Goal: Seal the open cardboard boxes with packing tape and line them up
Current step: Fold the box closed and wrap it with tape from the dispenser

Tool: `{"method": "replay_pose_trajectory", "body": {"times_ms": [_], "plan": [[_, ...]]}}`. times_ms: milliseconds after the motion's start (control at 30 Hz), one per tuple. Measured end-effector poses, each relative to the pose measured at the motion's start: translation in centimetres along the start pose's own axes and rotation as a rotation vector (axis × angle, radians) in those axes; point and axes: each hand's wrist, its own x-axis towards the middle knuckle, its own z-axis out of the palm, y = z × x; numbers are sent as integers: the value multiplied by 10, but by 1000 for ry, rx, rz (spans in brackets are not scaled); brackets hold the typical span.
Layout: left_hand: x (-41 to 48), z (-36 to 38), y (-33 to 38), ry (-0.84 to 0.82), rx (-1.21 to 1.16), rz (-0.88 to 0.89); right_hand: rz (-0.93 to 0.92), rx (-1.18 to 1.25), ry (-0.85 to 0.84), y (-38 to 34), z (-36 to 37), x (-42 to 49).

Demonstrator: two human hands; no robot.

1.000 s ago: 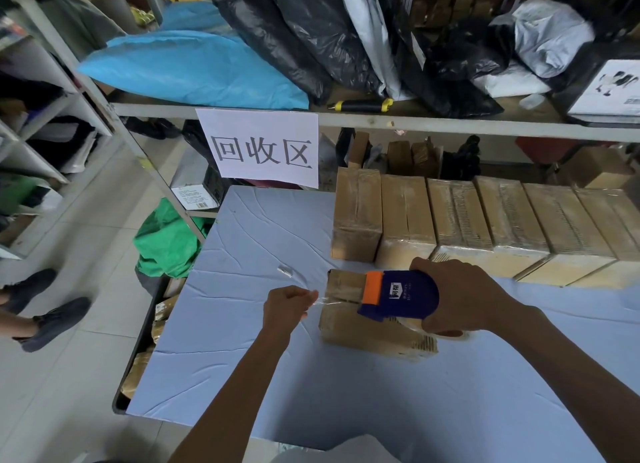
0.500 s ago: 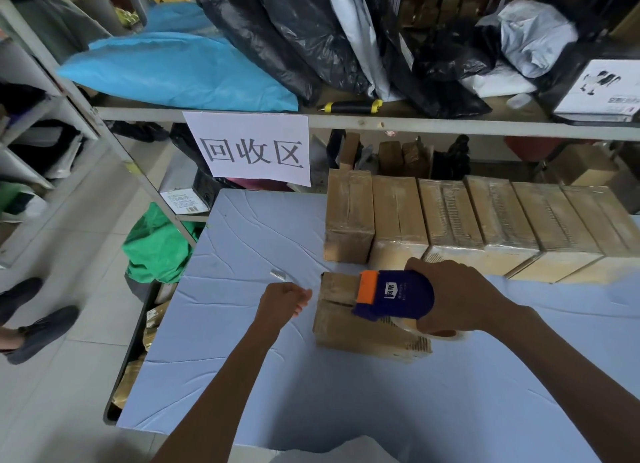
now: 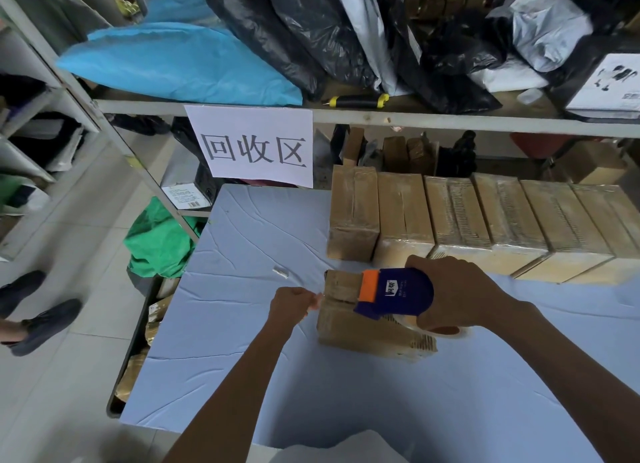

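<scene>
A: Box point(image 3: 360, 319)?
B: Mid-surface point(image 3: 242, 376), just before the row of taped boxes point(image 3: 485, 220) along the far edge.
A: Hands?
B: Right hand point(image 3: 460, 294) grips tape dispenser point(image 3: 394, 294) on the box; left hand point(image 3: 292, 303) pinches the tape end point(image 3: 319, 295) at the box's left end.

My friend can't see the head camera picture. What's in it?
A person's right hand holds a blue tape dispenser on a cardboard box, while the left hand pinches the tape end. Taped boxes line the blue table behind.

Right hand point(image 3: 460, 294) gripping tape dispenser point(image 3: 394, 294) atop cardboard box point(image 3: 360, 327)
</scene>
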Motion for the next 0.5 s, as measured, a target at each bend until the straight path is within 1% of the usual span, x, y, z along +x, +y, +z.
{"method": "replay_pose_trajectory", "body": {"times_ms": [67,100,133,167,200,267,333,367,467,500], "plan": [[-4,-4,1,-59,-73,-83,4,-5,-3,1,0,1],[-4,-6,-3,-82,-106,-94,2,-10,-3,1,0,0],[-8,-6,-7,-45,-75,-52,-3,-19,1,0,1,0],[-11,-4,-11,35,-28,16,-9,-26,6,0,1,1],[-15,0,-16,101,-47,87,-13,-31,11,0,2,1],[-24,9,-20,150,-192,179,-20,-38,7,-1,3,2],[-26,15,-15,207,-255,230,-17,-39,1,0,4,5],[-28,18,-11,226,-223,252,-14,-42,-6,0,4,5],[-35,26,0,281,4,357,-12,-62,-4,-2,4,8],[-39,29,3,291,29,379,-14,-68,-1,-3,4,8]]}}
